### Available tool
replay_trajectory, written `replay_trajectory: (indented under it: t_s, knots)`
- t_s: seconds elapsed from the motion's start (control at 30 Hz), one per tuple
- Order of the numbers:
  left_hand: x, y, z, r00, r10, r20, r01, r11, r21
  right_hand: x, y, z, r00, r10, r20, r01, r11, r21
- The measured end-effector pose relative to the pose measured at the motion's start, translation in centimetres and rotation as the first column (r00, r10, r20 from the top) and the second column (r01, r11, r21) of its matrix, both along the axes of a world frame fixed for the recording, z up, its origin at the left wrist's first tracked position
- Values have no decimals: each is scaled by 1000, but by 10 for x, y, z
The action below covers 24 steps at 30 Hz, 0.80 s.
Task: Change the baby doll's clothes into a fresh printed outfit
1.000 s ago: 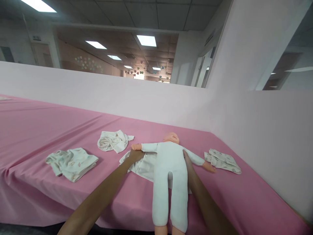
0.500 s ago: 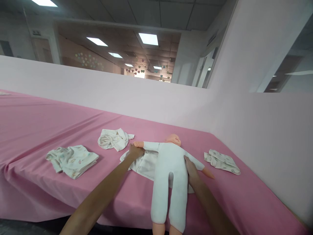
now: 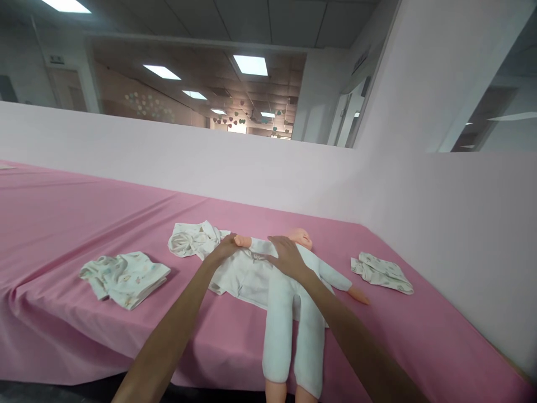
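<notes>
Noted dark oblong sign [image 3: 56, 59], too small to read; folded white printed-cloth garment [image 3: 126, 278]. Observed left hand [image 3: 226, 246] at outstretched arm of white-cloth-bodied doll [image 3: 280, 302], lying over pink fabric sheet [image 3: 100, 221]; unable to confirm grip. Found right hand [image 3: 289, 257], thumb and fingers spread, across same arm.

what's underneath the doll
A white garment lies under the doll, showing mostly on the left, with the pink sheet beneath. The part directly under the doll's body is covered, so nothing there can be seen.
</notes>
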<state>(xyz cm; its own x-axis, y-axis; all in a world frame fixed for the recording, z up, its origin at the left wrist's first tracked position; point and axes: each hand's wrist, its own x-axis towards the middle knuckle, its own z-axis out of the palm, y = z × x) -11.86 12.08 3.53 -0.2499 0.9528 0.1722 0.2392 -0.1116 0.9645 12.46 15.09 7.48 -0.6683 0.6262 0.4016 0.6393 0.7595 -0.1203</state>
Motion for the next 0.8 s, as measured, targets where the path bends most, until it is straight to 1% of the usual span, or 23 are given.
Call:
replay_trajectory:
  t_s: [0.07,0.1,0.17,0.27,0.37,0.5,0.6,0.73,0.8]
  knots:
    - [-2,-2,3,993,-3,119,7,999,-36,-20,7,3,993,16,121,-13,1000,-28]
    - [-5,-3,5,984,15,180,-5,998,-55,-27,10,4,986,19,163,-12,999,-45]
    - [-11,-5,10,965,63,253,-45,996,-76,-35,17,4,977,27,214,-13,998,-67]
    - [-17,-10,22,938,123,324,-118,992,-36,-38,22,1,975,11,223,3,998,-63]
    - [-11,-18,40,920,121,372,-137,990,17,-40,23,-2,976,-34,213,48,997,-59]
    - [22,-25,67,937,18,349,-72,987,144,-47,19,1,975,-95,198,108,993,-53]
    - [53,-22,82,940,-78,333,5,976,216,-51,16,4,974,-145,172,154,987,-42]
    - [89,-15,96,943,-191,273,115,956,272,-52,17,5,970,-200,138,204,979,-16]
    - [103,-14,100,946,-223,237,154,948,279,-52,19,4,966,-223,131,226,974,-9]
